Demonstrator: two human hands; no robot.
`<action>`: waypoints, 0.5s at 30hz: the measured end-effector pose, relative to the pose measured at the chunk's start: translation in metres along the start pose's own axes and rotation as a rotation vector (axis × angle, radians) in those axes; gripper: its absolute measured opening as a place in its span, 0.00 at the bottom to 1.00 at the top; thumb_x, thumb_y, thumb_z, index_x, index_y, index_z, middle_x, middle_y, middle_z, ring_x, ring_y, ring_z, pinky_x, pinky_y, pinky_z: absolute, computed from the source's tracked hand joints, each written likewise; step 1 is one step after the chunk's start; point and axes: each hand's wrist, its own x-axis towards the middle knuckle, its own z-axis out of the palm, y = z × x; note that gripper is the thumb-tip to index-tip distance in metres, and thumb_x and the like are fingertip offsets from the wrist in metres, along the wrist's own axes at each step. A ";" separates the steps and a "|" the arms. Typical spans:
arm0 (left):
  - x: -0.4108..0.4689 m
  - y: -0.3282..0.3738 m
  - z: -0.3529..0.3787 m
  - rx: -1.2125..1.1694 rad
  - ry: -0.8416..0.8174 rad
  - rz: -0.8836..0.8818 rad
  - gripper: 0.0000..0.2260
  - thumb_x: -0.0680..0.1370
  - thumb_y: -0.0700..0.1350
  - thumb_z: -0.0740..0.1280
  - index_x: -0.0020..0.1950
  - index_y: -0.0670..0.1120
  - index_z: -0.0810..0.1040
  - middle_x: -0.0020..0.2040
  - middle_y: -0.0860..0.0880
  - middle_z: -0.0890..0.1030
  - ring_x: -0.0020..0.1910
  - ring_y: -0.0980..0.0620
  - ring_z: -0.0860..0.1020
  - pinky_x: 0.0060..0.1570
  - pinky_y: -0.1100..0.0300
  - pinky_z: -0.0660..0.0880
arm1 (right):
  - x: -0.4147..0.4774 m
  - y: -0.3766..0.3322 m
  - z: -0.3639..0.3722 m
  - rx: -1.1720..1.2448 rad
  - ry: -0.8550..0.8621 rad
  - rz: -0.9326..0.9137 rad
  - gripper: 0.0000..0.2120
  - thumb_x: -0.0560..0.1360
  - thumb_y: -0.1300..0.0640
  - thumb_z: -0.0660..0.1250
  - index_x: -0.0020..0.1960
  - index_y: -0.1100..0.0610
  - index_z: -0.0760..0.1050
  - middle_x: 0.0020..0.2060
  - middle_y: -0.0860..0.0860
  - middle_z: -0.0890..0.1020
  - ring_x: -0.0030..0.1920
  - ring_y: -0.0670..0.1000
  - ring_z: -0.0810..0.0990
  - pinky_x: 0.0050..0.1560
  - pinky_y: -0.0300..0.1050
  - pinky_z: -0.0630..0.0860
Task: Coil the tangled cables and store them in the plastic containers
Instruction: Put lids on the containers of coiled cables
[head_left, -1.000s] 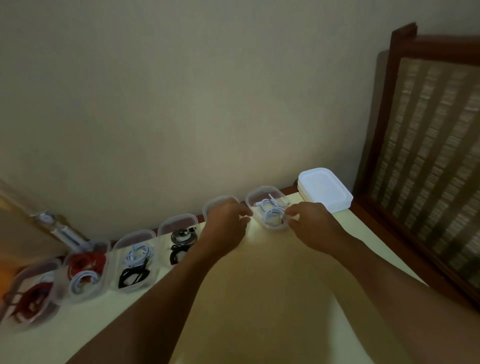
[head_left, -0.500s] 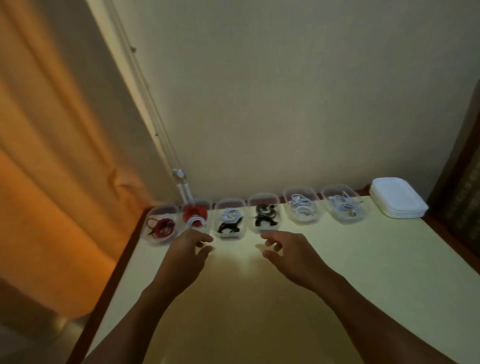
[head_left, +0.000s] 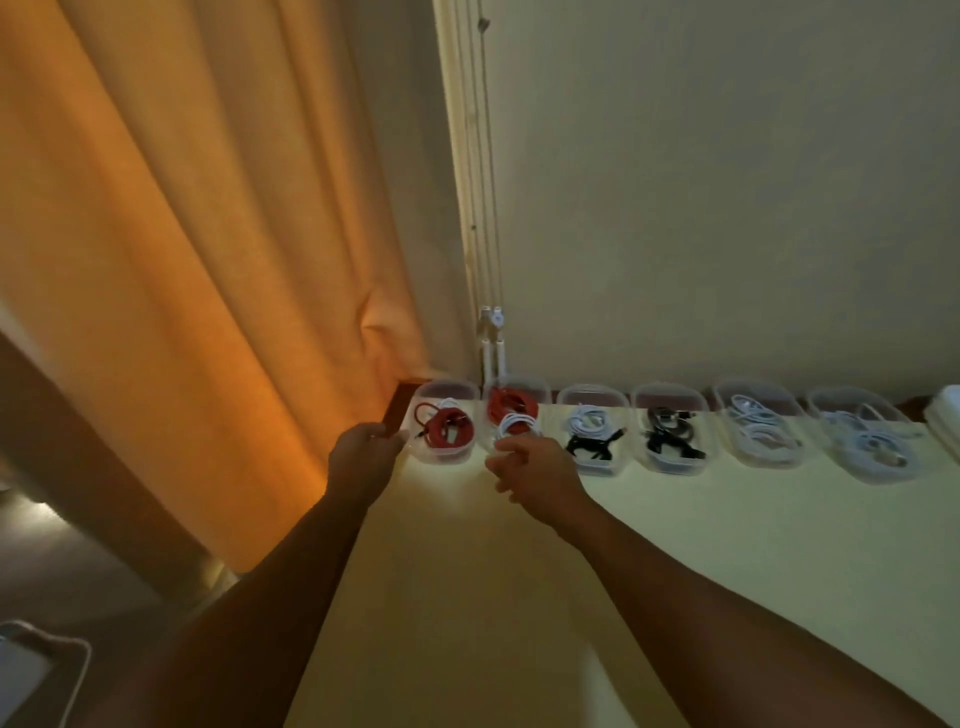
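Has left hand (head_left: 363, 457) at 9 o'clock of leftmost box (head_left: 444, 456) (red cable (head_left: 447, 428) inside), grip unclear; right hand (head_left: 535, 467) loose, empty, at 6 o'clock of second box (head_left: 543, 401).

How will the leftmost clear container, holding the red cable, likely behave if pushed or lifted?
Probably light and easy to slide: the leftmost container looks like thin clear plastic on a smooth table. It is low and wide, so unlikely to tip. With no lid on, the coiled red cable may spring out if jolted.

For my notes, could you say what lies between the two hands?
Head view: the leftmost clear plastic container, holding coiled red cable, sits between left hand and right hand.
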 end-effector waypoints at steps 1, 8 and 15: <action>0.010 -0.001 0.002 -0.080 0.005 -0.073 0.16 0.78 0.52 0.74 0.54 0.39 0.83 0.44 0.40 0.85 0.40 0.44 0.82 0.47 0.52 0.81 | 0.011 -0.003 0.011 0.095 -0.004 0.084 0.08 0.78 0.58 0.70 0.56 0.58 0.81 0.45 0.56 0.85 0.39 0.51 0.85 0.40 0.44 0.80; 0.031 -0.008 0.029 -0.303 -0.093 -0.222 0.07 0.76 0.41 0.75 0.47 0.38 0.82 0.39 0.40 0.84 0.34 0.46 0.83 0.39 0.53 0.82 | 0.064 -0.003 0.069 0.417 0.195 0.396 0.08 0.77 0.58 0.73 0.48 0.61 0.76 0.37 0.59 0.85 0.34 0.57 0.86 0.35 0.48 0.81; -0.013 -0.009 0.009 -0.282 -0.101 -0.263 0.04 0.77 0.38 0.73 0.45 0.38 0.82 0.40 0.39 0.84 0.36 0.45 0.84 0.41 0.51 0.84 | 0.040 0.000 0.070 0.229 0.229 0.391 0.08 0.76 0.58 0.74 0.44 0.63 0.80 0.33 0.55 0.85 0.29 0.52 0.85 0.35 0.46 0.84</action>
